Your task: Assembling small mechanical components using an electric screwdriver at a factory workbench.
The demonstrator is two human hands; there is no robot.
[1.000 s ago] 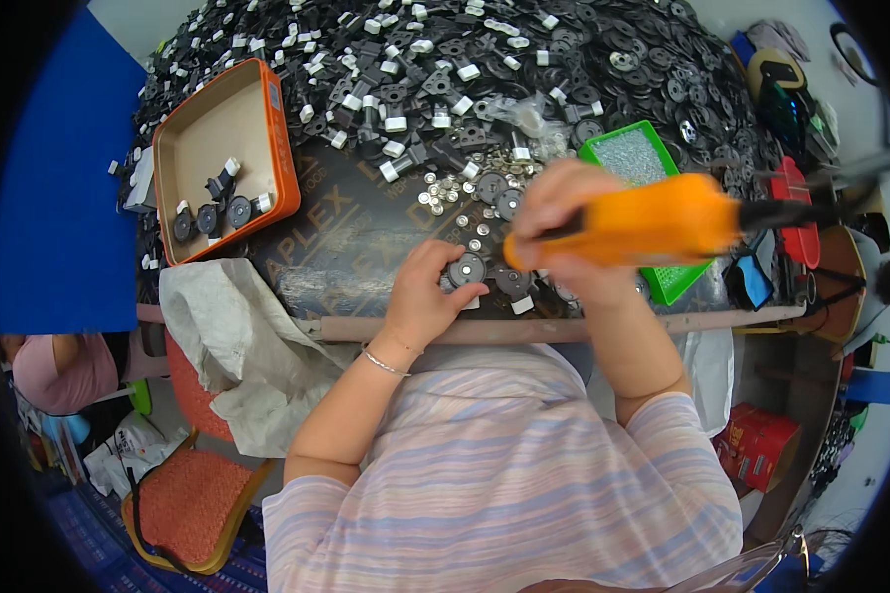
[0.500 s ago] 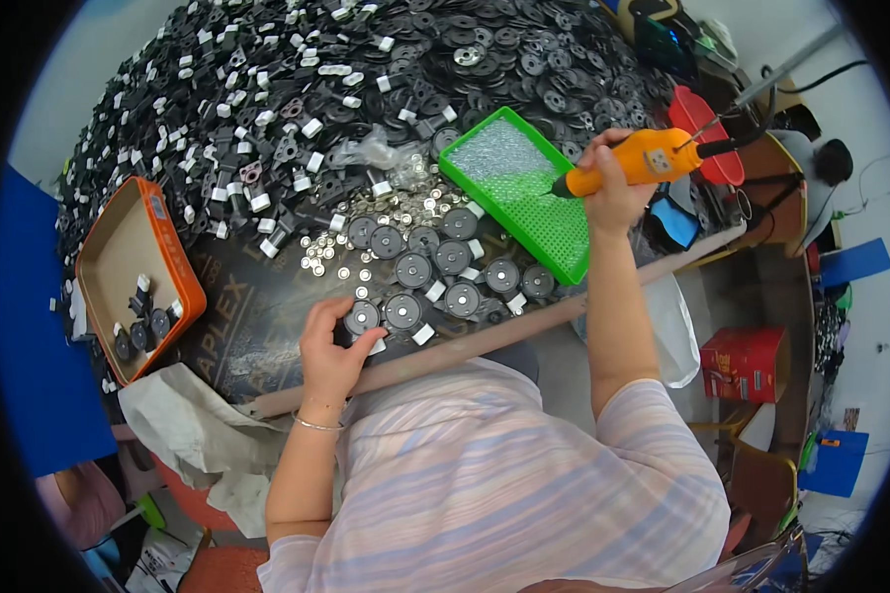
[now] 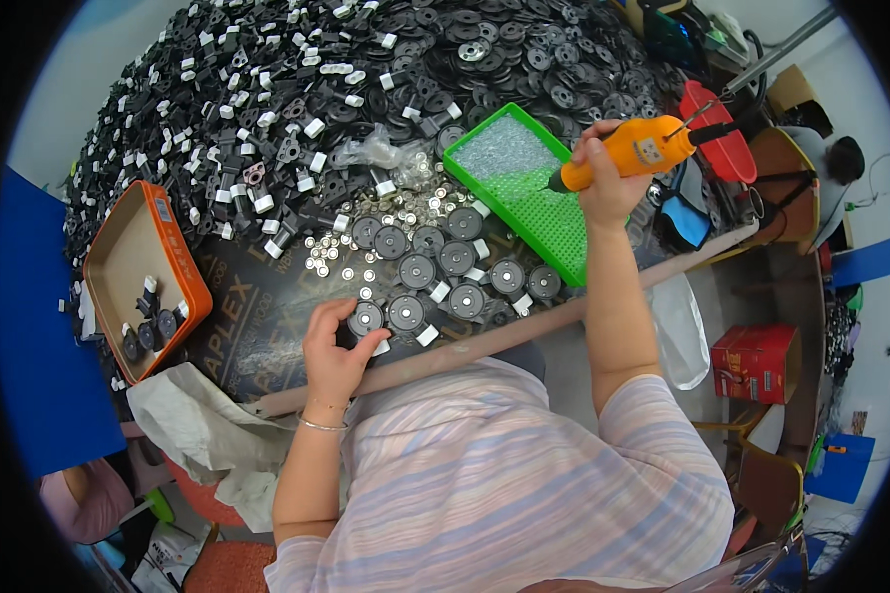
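Observation:
My left hand is at the table's near edge, thumb and fingers curved around a round black wheel-like part with a bright metal centre. Beside it lie several similar round parts, some with white blocks sticking out. In my right hand is an orange electric screwdriver, gripped round its body. Its tip points left and down over a green tray that holds many small silver screws. Whether the tip carries a screw is too small to tell.
Heaps of black parts with white blocks and black discs cover the far table. Small silver round pieces lie loose mid-table. An orange-rimmed tray stands left, a red basin right. A pipe-like rail edges the table.
The screwdriver tip has shifted slightly left and down over the green tray. My left hand stays at the same round part. The whole view has shifted a little.

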